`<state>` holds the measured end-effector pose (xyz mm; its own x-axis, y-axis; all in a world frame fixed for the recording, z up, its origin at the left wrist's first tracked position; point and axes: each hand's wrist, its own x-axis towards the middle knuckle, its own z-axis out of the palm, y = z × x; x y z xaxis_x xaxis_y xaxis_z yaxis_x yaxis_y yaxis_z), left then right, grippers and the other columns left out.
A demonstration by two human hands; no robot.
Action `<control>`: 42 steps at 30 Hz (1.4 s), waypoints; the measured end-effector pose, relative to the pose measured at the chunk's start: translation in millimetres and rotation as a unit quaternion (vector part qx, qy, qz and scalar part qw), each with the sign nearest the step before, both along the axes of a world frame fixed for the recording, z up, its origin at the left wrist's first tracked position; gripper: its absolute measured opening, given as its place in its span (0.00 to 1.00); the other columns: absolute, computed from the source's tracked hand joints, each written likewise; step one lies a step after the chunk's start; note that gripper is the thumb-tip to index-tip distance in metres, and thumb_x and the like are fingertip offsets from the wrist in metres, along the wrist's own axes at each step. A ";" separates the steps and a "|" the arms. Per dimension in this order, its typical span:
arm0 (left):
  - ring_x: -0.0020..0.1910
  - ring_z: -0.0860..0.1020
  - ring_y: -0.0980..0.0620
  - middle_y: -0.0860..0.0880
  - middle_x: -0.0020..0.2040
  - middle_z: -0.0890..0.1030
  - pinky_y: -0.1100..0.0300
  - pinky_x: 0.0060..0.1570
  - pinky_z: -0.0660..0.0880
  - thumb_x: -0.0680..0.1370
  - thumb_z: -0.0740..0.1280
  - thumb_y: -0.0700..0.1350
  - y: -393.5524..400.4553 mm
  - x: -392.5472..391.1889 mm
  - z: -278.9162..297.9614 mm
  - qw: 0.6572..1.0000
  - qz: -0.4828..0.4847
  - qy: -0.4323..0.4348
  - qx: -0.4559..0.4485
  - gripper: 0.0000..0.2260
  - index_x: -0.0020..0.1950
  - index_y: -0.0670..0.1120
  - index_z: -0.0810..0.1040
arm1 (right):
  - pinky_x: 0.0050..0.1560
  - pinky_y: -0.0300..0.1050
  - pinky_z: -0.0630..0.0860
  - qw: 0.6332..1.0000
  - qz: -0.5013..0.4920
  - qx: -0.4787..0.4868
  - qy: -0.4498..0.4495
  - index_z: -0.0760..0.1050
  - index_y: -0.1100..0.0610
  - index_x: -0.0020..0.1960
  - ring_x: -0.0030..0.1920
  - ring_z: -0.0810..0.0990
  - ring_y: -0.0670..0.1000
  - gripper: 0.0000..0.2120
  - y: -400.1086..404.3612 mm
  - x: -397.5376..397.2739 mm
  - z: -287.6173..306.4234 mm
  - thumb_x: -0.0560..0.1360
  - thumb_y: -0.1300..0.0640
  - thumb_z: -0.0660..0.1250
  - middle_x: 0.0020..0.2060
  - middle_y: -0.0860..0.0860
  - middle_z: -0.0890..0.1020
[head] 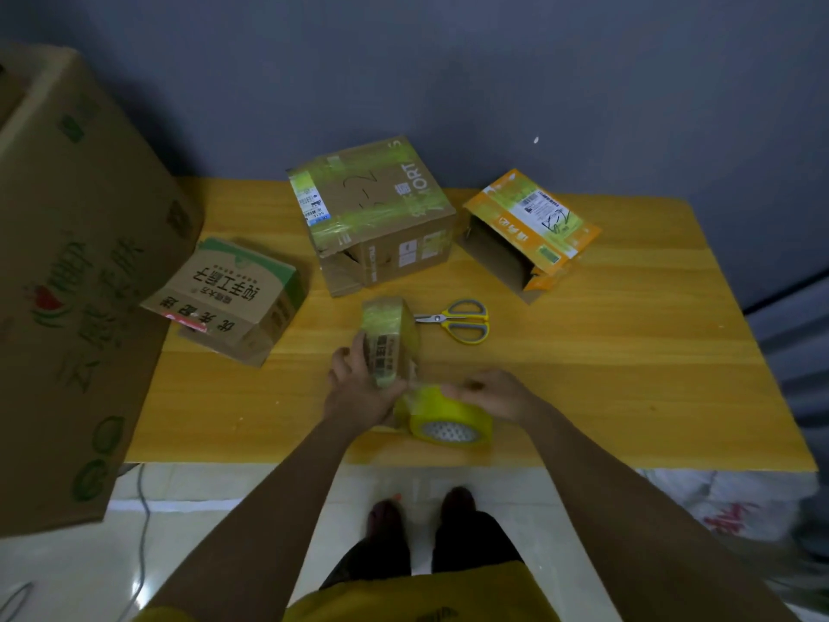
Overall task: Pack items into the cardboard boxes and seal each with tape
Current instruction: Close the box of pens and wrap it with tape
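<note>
Both bare forearms reach out over the near edge of the bench (628, 352), meeting near its middle. The left hand (359, 388) curls its fingers and thumb round the near end of a small box (389, 338), a little cardboard block wrapped in shiny yellowish tape, holding it steady on the wood. Just beside it at four o'clock, the right hand (489, 392) comes down over the top of the tape roll (442, 417), fingers bent and gripping its rim; the roll is a fat yellow ring standing on edge, its pale core facing the person, touching or nearly touching the small box. The bench top is smooth yellow wood-grain laminate. I count four cardboard boxes on it. Besides the small one, a medium brown box (381, 217) sits at twelve o'clock from the hands, striped with greenish tape and bearing a white label, its front flaps creased. At ten o'clock lies a printed carton (229, 294) with green edging, tipped on its side. At one o'clock an orange box (525, 231) lies on its side, open and dark inside, one flap torn. One pair of scissors (457, 320) with yellow and grey handles lies flat just right of the small box, blades pointing at it. One very large printed carton (76, 271) stands off the bench at nine o'clock.
</note>
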<state>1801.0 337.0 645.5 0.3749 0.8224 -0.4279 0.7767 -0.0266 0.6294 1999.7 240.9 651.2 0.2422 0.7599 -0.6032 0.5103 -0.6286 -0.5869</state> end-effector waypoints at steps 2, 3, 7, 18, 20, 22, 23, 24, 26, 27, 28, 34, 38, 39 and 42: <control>0.67 0.64 0.39 0.42 0.69 0.62 0.45 0.61 0.67 0.73 0.68 0.58 5.2 -4.3 -0.4 1.000 -0.012 -0.002 -0.019 0.41 0.77 0.58 0.45 | 0.37 0.43 0.63 0.997 -0.037 0.030 0.054 0.69 0.56 0.34 0.34 0.70 0.46 0.22 -11.6 -6.6 -9.3 0.74 0.39 0.66 0.31 0.51 0.70; 0.66 0.66 0.39 0.42 0.67 0.64 0.45 0.61 0.68 0.73 0.67 0.59 8.6 -9.2 -3.7 0.999 -0.010 -0.016 -0.032 0.41 0.77 0.59 0.44 | 0.37 0.44 0.62 0.993 -0.060 0.065 0.084 0.68 0.57 0.34 0.32 0.68 0.46 0.22 -13.3 -10.5 -11.3 0.74 0.41 0.68 0.31 0.52 0.67; 0.64 0.70 0.47 0.47 0.72 0.64 0.52 0.59 0.71 0.78 0.64 0.56 21.4 -25.4 -7.1 0.988 0.016 -0.108 -0.112 0.37 0.78 0.59 0.43 | 0.33 0.39 0.61 0.978 -0.063 0.130 0.150 0.68 0.60 0.36 0.31 0.64 0.43 0.21 1.5 -11.0 6.9 0.71 0.45 0.71 0.29 0.49 0.63; 0.64 0.70 0.50 0.50 0.75 0.62 0.55 0.56 0.73 0.82 0.60 0.46 44.5 -33.4 -22.5 0.954 0.072 -0.213 -0.198 0.29 0.79 0.54 0.48 | 0.29 0.45 0.62 0.972 0.107 -0.043 -0.203 0.66 0.54 0.29 0.32 0.71 0.50 0.32 28.1 9.3 13.7 0.64 0.24 0.63 0.27 0.51 0.69; 0.70 0.67 0.48 0.50 0.75 0.63 0.53 0.61 0.72 0.82 0.60 0.46 52.8 -35.1 -28.8 0.954 0.065 -0.208 -0.207 0.29 0.79 0.54 0.50 | 0.29 0.45 0.60 0.974 0.102 -0.056 -0.192 0.64 0.53 0.29 0.30 0.68 0.49 0.32 31.4 3.0 11.8 0.63 0.23 0.63 0.27 0.49 0.66; 0.68 0.68 0.50 0.51 0.71 0.66 0.55 0.59 0.71 0.83 0.58 0.45 57.1 -37.8 -32.7 0.963 0.024 -0.191 -0.189 0.26 0.79 0.52 0.52 | 0.33 0.45 0.65 0.971 0.099 -0.082 -0.201 0.71 0.53 0.34 0.35 0.71 0.50 0.32 37.5 -5.5 5.3 0.63 0.22 0.62 0.30 0.48 0.70; 0.64 0.71 0.50 0.50 0.68 0.70 0.56 0.57 0.71 0.83 0.57 0.43 56.7 -40.2 -34.9 0.971 -0.006 -0.176 -0.161 0.24 0.79 0.50 0.54 | 0.35 0.44 0.66 0.969 0.091 -0.098 -0.207 0.73 0.53 0.36 0.36 0.72 0.50 0.32 42.0 -8.5 2.4 0.64 0.23 0.63 0.31 0.48 0.72; 0.61 0.73 0.48 0.46 0.66 0.72 0.54 0.56 0.72 0.83 0.57 0.40 56.0 -43.1 -39.7 0.979 -0.030 -0.158 -0.124 0.23 0.78 0.47 0.57 | 0.33 0.43 0.65 0.967 0.082 -0.111 -0.213 0.71 0.54 0.35 0.34 0.71 0.50 0.31 46.4 -10.9 0.9 0.65 0.25 0.64 0.31 0.49 0.71; 0.65 0.70 0.40 0.39 0.69 0.67 0.45 0.61 0.71 0.80 0.58 0.34 51.5 -54.6 -56.2 0.996 -0.047 -0.069 -0.028 0.25 0.77 0.44 0.58 | 0.29 0.44 0.61 0.965 0.066 -0.137 -0.215 0.63 0.53 0.32 0.29 0.67 0.50 0.29 53.9 -12.5 -1.3 0.67 0.29 0.67 0.28 0.50 0.66; 0.69 0.65 0.38 0.40 0.72 0.62 0.43 0.63 0.69 0.79 0.59 0.33 48.7 -58.8 -61.1 0.999 -0.032 -0.003 0.006 0.28 0.78 0.45 0.57 | 0.29 0.45 0.60 0.963 0.060 -0.150 -0.213 0.62 0.53 0.32 0.28 0.66 0.50 0.29 56.8 -11.7 -2.3 0.68 0.30 0.68 0.28 0.50 0.65; 0.71 0.60 0.38 0.41 0.74 0.59 0.43 0.65 0.66 0.78 0.59 0.32 45.1 -60.0 -63.6 0.999 -0.004 0.046 0.026 0.30 0.78 0.45 0.56 | 0.29 0.46 0.61 0.962 0.059 -0.165 -0.211 0.62 0.53 0.32 0.28 0.66 0.50 0.29 59.6 -10.7 -2.3 0.68 0.30 0.67 0.28 0.51 0.65; 0.71 0.63 0.37 0.40 0.70 0.68 0.39 0.69 0.59 0.75 0.55 0.42 26.5 -11.7 -42.9 0.976 -0.068 0.015 0.206 0.20 0.66 0.43 0.73 | 0.41 0.50 0.69 0.950 0.089 -0.214 -0.208 0.65 0.55 0.37 0.35 0.72 0.52 0.30 73.5 -5.3 -1.3 0.65 0.28 0.68 0.33 0.51 0.69; 0.78 0.46 0.46 0.46 0.79 0.51 0.48 0.73 0.36 0.78 0.36 0.54 15.3 24.6 -45.9 0.963 -0.174 0.063 0.198 0.30 0.78 0.48 0.58 | 0.41 0.48 0.69 0.940 0.114 -0.214 -0.239 0.66 0.54 0.37 0.34 0.72 0.50 0.31 77.5 -4.6 1.3 0.63 0.25 0.67 0.33 0.50 0.71; 0.78 0.42 0.48 0.48 0.80 0.47 0.51 0.71 0.31 0.78 0.33 0.56 14.0 28.8 -52.8 0.960 -0.183 0.086 0.195 0.30 0.79 0.49 0.52 | 0.40 0.48 0.69 0.938 0.123 -0.210 -0.249 0.65 0.54 0.35 0.32 0.70 0.50 0.32 76.1 -4.5 0.6 0.64 0.24 0.65 0.31 0.50 0.70; 0.77 0.54 0.44 0.43 0.78 0.57 0.49 0.72 0.35 0.81 0.34 0.60 13.6 29.8 -64.5 0.948 -0.204 0.119 0.214 0.30 0.78 0.47 0.55 | 0.40 0.50 0.72 0.957 0.118 -0.173 -0.199 0.75 0.57 0.39 0.34 0.75 0.52 0.35 63.0 1.5 -5.9 0.65 0.23 0.62 0.35 0.54 0.75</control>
<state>1830.8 350.6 581.0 0.6336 0.7475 -0.1996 0.7655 -0.5684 0.3014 2001.2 304.0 645.3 0.3510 0.5935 -0.7242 0.8024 -0.5893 -0.0941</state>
